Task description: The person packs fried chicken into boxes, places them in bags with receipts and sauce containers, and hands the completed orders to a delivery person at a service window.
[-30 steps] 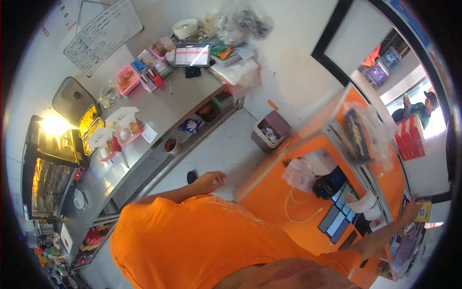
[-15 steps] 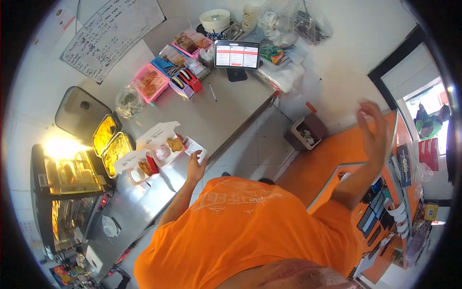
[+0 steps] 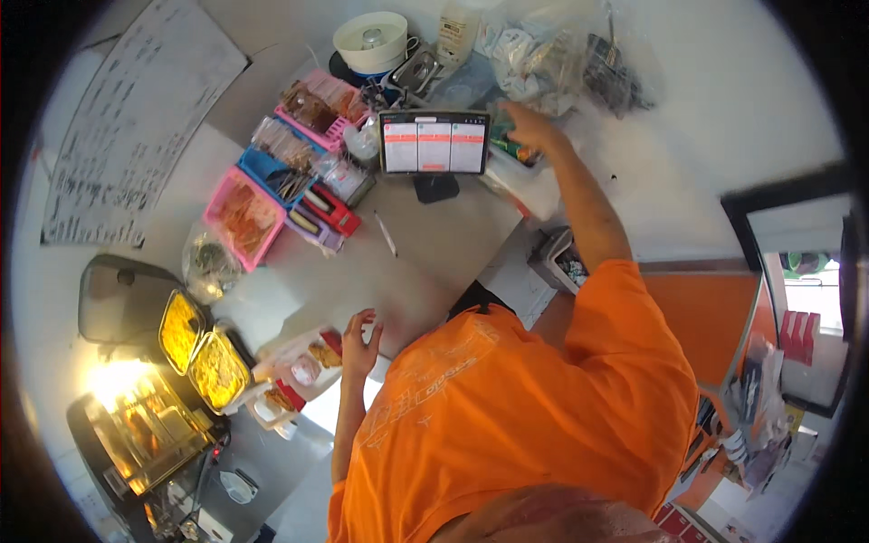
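Note:
My left hand (image 3: 361, 342) is open, fingers apart and curved, above the counter beside two white-and-red cardboard food boxes. The farther box (image 3: 288, 351) holds a wrapped white portion (image 3: 305, 369) and a brown fried piece (image 3: 323, 355); the nearer one holds another fried piece (image 3: 278, 398). No object shows in that hand. My right arm stretches to the back of the counter. There my right hand (image 3: 534, 131), open with its fingers extended, is over a green-and-orange packet (image 3: 510, 147), just right of the tablet (image 3: 434, 149). Whether it touches the packet, I cannot tell.
A pink basket (image 3: 243, 217), a blue basket (image 3: 272, 170) and tape dispensers (image 3: 331, 210) stand left of a pen (image 3: 386, 233). Yellow food fills two trays (image 3: 217, 369) near a lit warmer (image 3: 152, 425). A bin (image 3: 557, 261) stands beyond the counter edge.
My body has turned and moved toward the back counter. My right hand has swung from the far right to the packet beside the tablet. My left hand has come away from the box.

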`<state>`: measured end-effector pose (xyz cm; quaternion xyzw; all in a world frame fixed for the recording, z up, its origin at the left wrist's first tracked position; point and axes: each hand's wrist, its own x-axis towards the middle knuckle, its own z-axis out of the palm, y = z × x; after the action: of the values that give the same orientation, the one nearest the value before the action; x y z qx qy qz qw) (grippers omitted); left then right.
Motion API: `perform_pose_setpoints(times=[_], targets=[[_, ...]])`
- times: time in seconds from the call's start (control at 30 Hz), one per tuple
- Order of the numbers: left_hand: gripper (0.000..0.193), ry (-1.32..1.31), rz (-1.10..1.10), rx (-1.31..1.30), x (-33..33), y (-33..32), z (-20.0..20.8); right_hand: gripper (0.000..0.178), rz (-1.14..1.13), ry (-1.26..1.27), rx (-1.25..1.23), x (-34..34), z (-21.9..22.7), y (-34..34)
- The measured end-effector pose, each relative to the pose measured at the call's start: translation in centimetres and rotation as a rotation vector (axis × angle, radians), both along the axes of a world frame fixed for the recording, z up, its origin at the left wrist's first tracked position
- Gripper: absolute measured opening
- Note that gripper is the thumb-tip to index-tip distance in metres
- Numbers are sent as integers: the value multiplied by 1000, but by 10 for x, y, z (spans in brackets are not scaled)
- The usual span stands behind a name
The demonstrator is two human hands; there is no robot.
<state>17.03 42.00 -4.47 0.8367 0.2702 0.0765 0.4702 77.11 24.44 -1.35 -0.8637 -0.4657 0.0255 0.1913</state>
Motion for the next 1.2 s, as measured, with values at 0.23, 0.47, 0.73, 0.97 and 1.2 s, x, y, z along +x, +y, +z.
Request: perform_pose_setpoints(times=[0.23, 0.47, 0.73, 0.97, 1.2], targets=[[30, 167, 188, -137, 113, 15, -6, 57, -33, 105, -546, -12, -32, -41], [28, 150, -166, -156, 239, 33, -8, 30, -1100, 163, 727, 49, -110, -148], [30, 198, -181, -101, 252, 49, -8, 36, -1224, 963, 815, 103, -94, -165], [31, 247, -78, -128, 212, 8, -8, 29, -1466, 1440, 1056, 90, -121, -173], [30, 218, 43, -250, 171, -46, -29, 26, -1112, 826, 1035, 73, -132, -182]])
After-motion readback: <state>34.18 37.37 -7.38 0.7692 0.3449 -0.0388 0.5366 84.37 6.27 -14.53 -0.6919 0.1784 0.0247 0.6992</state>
